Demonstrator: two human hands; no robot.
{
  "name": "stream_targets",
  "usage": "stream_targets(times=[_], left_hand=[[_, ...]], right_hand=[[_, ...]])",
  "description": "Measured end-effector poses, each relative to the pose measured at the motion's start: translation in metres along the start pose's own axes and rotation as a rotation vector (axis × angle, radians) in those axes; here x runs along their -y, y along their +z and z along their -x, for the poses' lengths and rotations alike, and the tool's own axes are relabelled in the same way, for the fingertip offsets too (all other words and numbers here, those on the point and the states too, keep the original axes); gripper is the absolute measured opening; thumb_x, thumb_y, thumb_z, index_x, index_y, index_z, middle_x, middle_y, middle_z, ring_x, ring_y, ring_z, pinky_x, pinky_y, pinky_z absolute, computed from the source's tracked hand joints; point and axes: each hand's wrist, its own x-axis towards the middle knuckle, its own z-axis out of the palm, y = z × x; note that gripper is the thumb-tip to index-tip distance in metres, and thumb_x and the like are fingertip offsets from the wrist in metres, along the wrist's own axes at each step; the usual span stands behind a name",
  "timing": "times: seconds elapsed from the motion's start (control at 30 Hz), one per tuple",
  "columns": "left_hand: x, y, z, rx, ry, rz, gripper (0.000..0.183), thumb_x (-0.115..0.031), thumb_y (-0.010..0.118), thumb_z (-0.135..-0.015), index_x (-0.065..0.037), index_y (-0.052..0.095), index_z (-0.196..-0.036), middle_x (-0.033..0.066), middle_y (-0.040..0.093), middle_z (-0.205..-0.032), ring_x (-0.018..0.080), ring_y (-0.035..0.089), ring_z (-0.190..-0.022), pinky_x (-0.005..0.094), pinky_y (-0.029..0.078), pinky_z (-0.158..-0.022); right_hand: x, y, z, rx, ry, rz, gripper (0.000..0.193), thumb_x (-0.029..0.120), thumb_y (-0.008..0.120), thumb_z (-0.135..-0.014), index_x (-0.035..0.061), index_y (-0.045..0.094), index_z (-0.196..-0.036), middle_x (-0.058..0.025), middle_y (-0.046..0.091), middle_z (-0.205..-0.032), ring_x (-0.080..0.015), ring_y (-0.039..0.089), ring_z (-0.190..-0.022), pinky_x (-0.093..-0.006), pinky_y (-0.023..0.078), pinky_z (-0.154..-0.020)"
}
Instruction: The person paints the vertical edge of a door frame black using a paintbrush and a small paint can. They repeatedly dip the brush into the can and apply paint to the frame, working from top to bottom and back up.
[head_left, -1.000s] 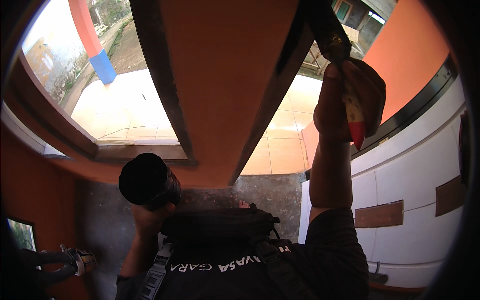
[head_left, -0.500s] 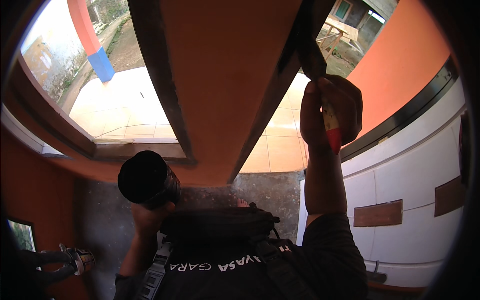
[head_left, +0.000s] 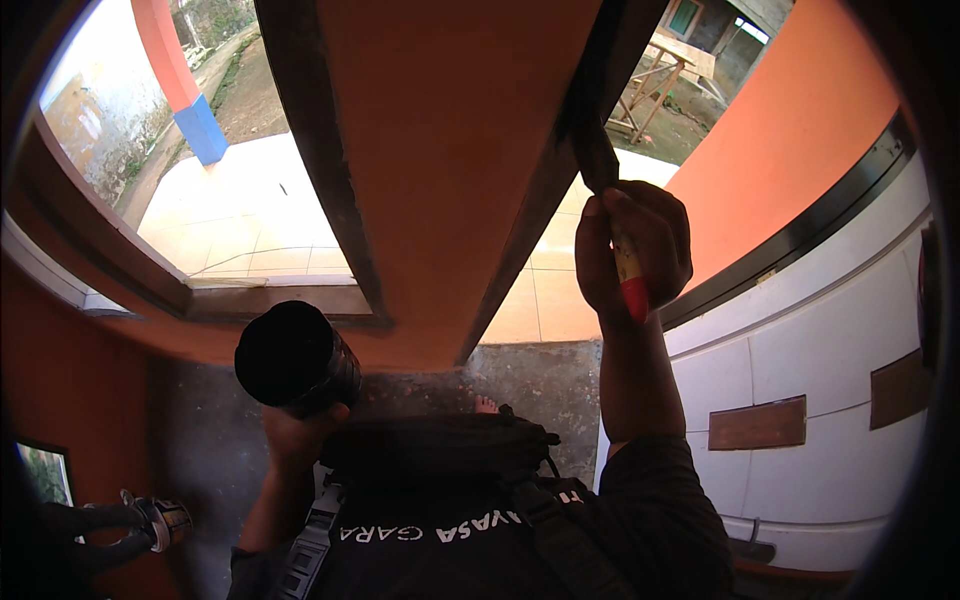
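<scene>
The right hand is clenched around a red-handled brush, whose tip touches the dark edge of the orange door. The left hand grasps a black can below the door, near the dark frame, with the white tiled wall on the right.

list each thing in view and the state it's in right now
right hand: raised, closed around a red-handled brush
red-handled brush: gripped, bristle end up against the dark frame strip
dark frame strip: in contact with the brush tip
left hand: held low, gripping a black can from below
black can: held, its inside too dark to tell
orange panel: upright between two dark strips
</scene>
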Motion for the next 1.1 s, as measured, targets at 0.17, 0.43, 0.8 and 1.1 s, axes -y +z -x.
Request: stream_targets(times=[0.17,0.43,0.8,1.1], left_hand=[[-0.001,0.000,0.001,-0.014,-0.003,0.002,0.078,-0.015,0.096,-0.064,0.001,0.059,-0.131,0.0082,0.067,-0.120,0.0216,0.065,-0.110,0.0367,0.052,-0.097],[-0.001,0.000,0.002,-0.010,-0.010,0.010,0.078,-0.014,0.096,-0.064,0.001,0.058,-0.131,0.0085,0.066,-0.121,0.0219,0.065,-0.110,0.0371,0.052,-0.097],[-0.004,0.001,0.003,0.010,0.019,0.003,0.076,-0.012,0.095,-0.064,0.001,0.059,-0.130,0.0078,0.066,-0.119,0.0213,0.065,-0.107,0.0366,0.052,-0.096],[-0.007,0.006,0.001,-0.061,0.065,-0.052,0.067,-0.010,0.090,-0.064,-0.002,0.063,-0.125,0.0044,0.067,-0.112,0.0183,0.064,-0.101,0.0347,0.052,-0.089]], right_hand=[[0.002,0.000,0.008,0.023,0.019,-0.027,0.024,-0.009,0.074,-0.069,0.0005,0.068,-0.091,-0.0112,0.068,-0.079,-0.0241,0.068,-0.069,-0.0310,0.056,-0.061],[0.006,-0.002,0.021,0.064,0.058,-0.040,0.025,-0.007,0.074,-0.067,0.0030,0.068,-0.088,-0.0107,0.067,-0.079,-0.0243,0.068,-0.069,-0.0322,0.055,-0.061],[0.016,-0.013,0.036,0.163,0.121,-0.042,0.023,-0.007,0.074,-0.066,0.0035,0.066,-0.085,-0.0097,0.067,-0.075,-0.0251,0.068,-0.068,-0.0344,0.055,-0.062],[0.023,-0.041,-0.001,0.089,0.011,-0.065,0.021,-0.009,0.072,-0.071,0.0024,0.066,-0.087,-0.0106,0.068,-0.076,-0.0269,0.068,-0.067,-0.0348,0.057,-0.063]])
